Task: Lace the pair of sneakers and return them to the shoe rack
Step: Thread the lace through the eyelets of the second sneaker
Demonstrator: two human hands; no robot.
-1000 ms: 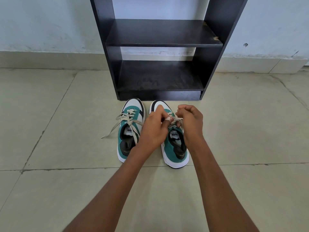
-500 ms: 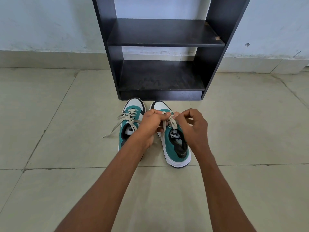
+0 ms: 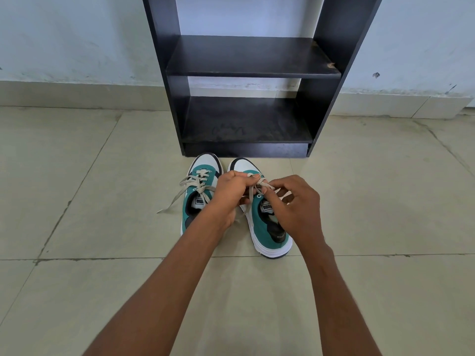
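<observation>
Currently, lacing of the right sneaker at frame centre is judged in hand. Left of it, the left sneaker is laced, ends loose. The lace is grasped by left hand and right hand. Threading the upper eyelets comes next; the shoe rack stands above.

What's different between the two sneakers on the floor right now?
The left sneaker sits untouched, its lace ends trailing loose across the floor; the right sneaker has its lace pinched by the left hand and right hand. The left sneaker's heel is hidden by the forearm; the right sneaker's heel shows. Both are green and white, toes toward the shoe rack.
</observation>
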